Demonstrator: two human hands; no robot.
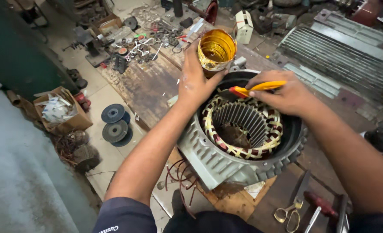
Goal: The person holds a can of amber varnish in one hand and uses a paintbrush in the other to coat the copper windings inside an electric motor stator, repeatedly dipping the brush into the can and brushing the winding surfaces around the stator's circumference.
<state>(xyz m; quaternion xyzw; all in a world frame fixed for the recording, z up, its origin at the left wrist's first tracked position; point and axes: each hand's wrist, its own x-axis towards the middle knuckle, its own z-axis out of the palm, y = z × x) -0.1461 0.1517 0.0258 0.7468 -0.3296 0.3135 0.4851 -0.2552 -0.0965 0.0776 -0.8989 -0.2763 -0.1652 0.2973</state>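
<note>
An open grey motor housing (pixel 208 157) sits on a wooden workbench (pixel 146 88), its stator winding (pixel 243 151) wrapped in yellow and red tape. My left hand (pixel 194 80) grips a small open tin (pixel 216 49) with a shiny yellow inside, tilted toward me above the housing's far rim. My right hand (pixel 286 92) holds a brush with a yellow and orange handle (pixel 256 88), its dark tip touching the winding's far edge just below the tin.
Scissors (pixel 291 207) and a red-handled tool (pixel 321 203) lie near the bench's front right. Small parts and tools (pixel 144 43) litter the far bench. On the floor at left stand grinding discs (pixel 116 125) and a cardboard box (pixel 62 110). A ribbed metal casing (pixel 342 56) lies at right.
</note>
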